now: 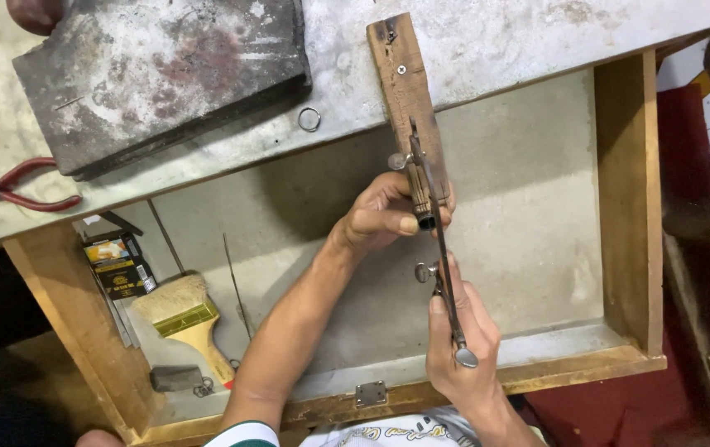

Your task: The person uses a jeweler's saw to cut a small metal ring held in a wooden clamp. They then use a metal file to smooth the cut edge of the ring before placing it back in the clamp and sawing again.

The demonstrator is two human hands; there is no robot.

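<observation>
A wooden bench pin [400,74] juts out from the grey bench top over an open drawer. My left hand [384,217] grips the pin's near end and pinches a small dark round piece [426,222] against it. My right hand [458,339] is closed around the handle of a thin metal saw frame [444,281]. The frame runs from my right fist up along the pin's right side, past my left fingers. Its upper clamp screw [397,161] sits beside the pin.
A small metal ring [309,119] lies on the bench top beside a dark worn block [165,74]. Red-handled pliers [32,186] rest at the left edge. The wooden drawer [628,207] below holds a brush [185,319], a small box [119,265] and thin wires.
</observation>
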